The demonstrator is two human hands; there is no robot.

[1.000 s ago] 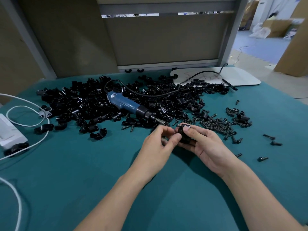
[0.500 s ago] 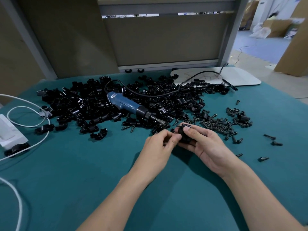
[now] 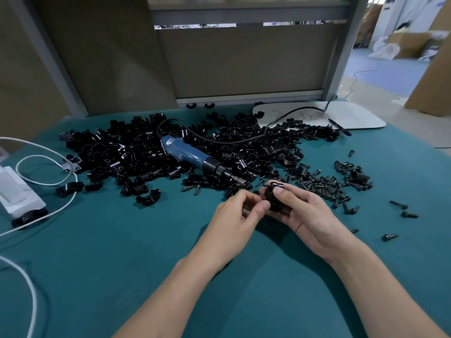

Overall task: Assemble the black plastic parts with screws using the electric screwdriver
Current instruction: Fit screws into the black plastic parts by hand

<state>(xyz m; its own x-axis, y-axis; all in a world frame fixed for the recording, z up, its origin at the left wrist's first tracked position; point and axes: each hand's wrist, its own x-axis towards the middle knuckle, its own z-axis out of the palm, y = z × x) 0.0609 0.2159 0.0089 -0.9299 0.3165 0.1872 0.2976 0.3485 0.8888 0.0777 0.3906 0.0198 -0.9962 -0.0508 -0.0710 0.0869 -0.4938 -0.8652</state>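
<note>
My right hand [image 3: 302, 213] grips a black plastic part [image 3: 274, 195] with thumb and fingers just above the green mat. My left hand [image 3: 240, 215] meets it from the left, its fingertips pinching at the part's side; what they pinch is hidden. The blue electric screwdriver [image 3: 195, 159] lies on the big pile of black plastic parts [image 3: 136, 157], its bit pointing toward my hands. A heap of black screws [image 3: 334, 184] lies just right of my hands.
A black cord [image 3: 231, 140] runs from the screwdriver over the pile to a white board [image 3: 358, 115] at the back right. White cables [image 3: 48, 181] and a white box [image 3: 17, 191] sit at the left. Loose screws [image 3: 400, 208] are scattered right.
My left hand slid slightly down and closer to the part, its fingers curling tighter. The right hand and part stayed nearly still.
</note>
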